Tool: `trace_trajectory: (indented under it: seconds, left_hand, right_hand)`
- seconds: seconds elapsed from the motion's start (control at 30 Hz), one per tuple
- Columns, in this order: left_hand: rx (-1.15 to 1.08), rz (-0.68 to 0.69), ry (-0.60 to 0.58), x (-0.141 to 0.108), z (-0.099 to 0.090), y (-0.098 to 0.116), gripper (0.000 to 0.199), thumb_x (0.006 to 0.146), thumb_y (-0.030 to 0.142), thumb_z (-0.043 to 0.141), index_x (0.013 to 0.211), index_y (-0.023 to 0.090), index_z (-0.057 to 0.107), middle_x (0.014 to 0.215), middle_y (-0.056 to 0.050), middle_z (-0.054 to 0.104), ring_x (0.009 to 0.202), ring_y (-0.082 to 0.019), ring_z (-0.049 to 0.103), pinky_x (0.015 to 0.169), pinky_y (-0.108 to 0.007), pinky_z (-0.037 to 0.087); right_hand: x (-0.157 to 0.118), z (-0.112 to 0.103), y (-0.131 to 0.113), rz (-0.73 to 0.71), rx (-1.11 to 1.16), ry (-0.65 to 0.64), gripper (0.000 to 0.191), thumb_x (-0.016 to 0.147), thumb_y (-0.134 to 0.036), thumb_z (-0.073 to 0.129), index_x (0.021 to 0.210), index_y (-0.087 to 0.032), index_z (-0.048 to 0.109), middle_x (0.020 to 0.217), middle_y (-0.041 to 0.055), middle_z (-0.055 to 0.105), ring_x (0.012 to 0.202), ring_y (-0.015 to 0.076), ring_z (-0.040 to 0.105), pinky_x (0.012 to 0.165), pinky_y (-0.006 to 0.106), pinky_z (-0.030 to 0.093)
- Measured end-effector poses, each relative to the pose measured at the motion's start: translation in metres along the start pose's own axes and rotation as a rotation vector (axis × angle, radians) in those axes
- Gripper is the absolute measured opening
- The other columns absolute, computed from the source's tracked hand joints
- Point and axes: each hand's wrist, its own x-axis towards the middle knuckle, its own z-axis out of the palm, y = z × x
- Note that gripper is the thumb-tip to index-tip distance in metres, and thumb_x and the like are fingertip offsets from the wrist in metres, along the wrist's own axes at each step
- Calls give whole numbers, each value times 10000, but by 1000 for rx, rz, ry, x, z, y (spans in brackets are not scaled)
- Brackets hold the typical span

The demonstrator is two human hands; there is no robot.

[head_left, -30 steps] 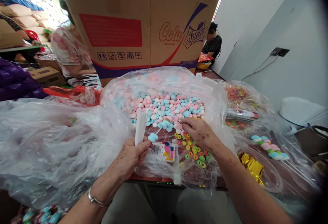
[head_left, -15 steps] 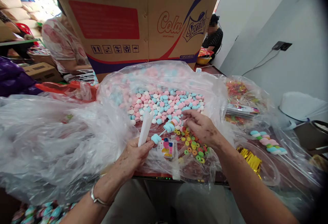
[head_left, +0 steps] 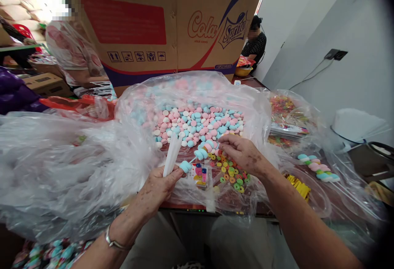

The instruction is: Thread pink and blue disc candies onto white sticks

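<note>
My left hand [head_left: 164,181] is closed around a bundle of whitish, translucent plastic strips or sleeves [head_left: 172,154]. Between its thumb and fingers it also pinches a blue marshmallow [head_left: 185,166] on a thin white stick. Farther along that stick sits a twisted blue marshmallow [head_left: 201,153], with pink and orange pieces behind it. My right hand [head_left: 238,150] is at the far end of the stick, fingers curled and tips together; what they grip is hidden. Below it lie ring gummies [head_left: 232,174] in green, yellow and orange. A pile of pink, blue and white marshmallows [head_left: 197,123] spreads beyond both hands.
A large cardboard box [head_left: 138,23] stands behind the pile. Crumpled clear plastic [head_left: 67,166] covers the left side. At the right are a finished marshmallow stick [head_left: 318,168], gold ties [head_left: 297,187] and a bag of gummies [head_left: 281,107]. Two other people sit beyond the box.
The view has shifted slightly. Both hands keep nearly the same pose around the stick, and the plastic strips in my left hand look more fanned out.
</note>
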Motion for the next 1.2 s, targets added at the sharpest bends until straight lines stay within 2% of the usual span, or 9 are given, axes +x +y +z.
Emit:
trace_trajectory:
  seconds: [0.13, 0.23, 0.33, 0.5, 0.63, 0.8, 0.97, 1.1, 1.2]
  left_hand:
    - [134, 42, 1, 0, -1, -4, 399, 703, 557, 708, 708, 172, 602, 477, 101, 268, 426, -66, 191, 420, -221, 114]
    - [209, 86, -50, 0, -3, -4, 386, 719, 532, 703, 678, 159, 611, 540, 68, 320, 505, -90, 250, 460, -224, 163]
    - [218, 103, -86, -3, -4, 0, 393, 719, 534, 702, 661, 160, 597, 578, 54, 346, 542, -100, 260, 479, -231, 181]
    - [243, 55, -140, -6, -9, 4, 413, 753, 551, 671, 634, 177, 543, 542, 71, 316, 501, -89, 217, 459, -244, 134]
    - [223, -3, -180, -5, -16, 2, 407, 756, 573, 660, 684, 184, 566, 480, 97, 282, 443, -76, 194, 439, -241, 100]
    - [219, 2, -128, -4, -17, 0, 415, 724, 580, 681, 685, 176, 595, 481, 94, 287, 445, -75, 195, 429, -235, 88]
    - [236, 8, -128, -9, -17, 7, 404, 725, 563, 679, 656, 175, 588, 499, 80, 294, 472, -88, 201, 443, -250, 102]
    - [292, 92, -154, -10, -23, 12, 363, 758, 501, 658, 639, 169, 571, 580, 53, 326, 562, -111, 247, 497, -250, 164]
    - [345, 137, -150, -7, -27, 13, 357, 785, 474, 635, 617, 169, 555, 608, 45, 311, 597, -120, 248, 524, -250, 177]
  right_hand:
    - [-6, 1, -19, -254, -12, -67, 393, 883, -277, 510, 1271, -223, 536, 1253, 98, 576, 1036, 219, 600, 835, 338, 505]
    - [-8, 2, -27, -392, -76, -215, 448, 860, -242, 555, 1305, -240, 515, 1344, 94, 526, 1162, 243, 536, 913, 352, 473]
    - [-7, 2, -25, -347, -94, -332, 467, 846, -233, 583, 1308, -240, 518, 1261, 82, 576, 1056, 225, 577, 845, 327, 485]
    - [-5, -1, -21, -278, 43, -408, 307, 853, -263, 602, 1158, -232, 623, 1074, 40, 627, 889, 173, 589, 743, 263, 473]
    - [-4, 0, -20, -235, 115, -432, 282, 855, -253, 591, 1132, -222, 632, 1016, 34, 613, 789, 141, 564, 655, 230, 458]
    - [-1, 6, -20, -203, 96, -394, 242, 882, -295, 556, 1092, -208, 637, 869, 6, 593, 582, 84, 449, 501, 193, 361]
    - [1, 9, -20, -225, 63, -400, 222, 848, -244, 564, 1053, -212, 641, 884, 7, 604, 615, 93, 485, 532, 198, 379]
    - [3, 11, -20, -217, 119, -402, 150, 827, -219, 553, 946, -203, 642, 837, 5, 595, 619, 100, 494, 542, 203, 392]
    - [5, 13, -19, -200, 163, -348, 106, 797, -216, 566, 882, -202, 628, 813, -1, 581, 640, 107, 497, 560, 206, 403]
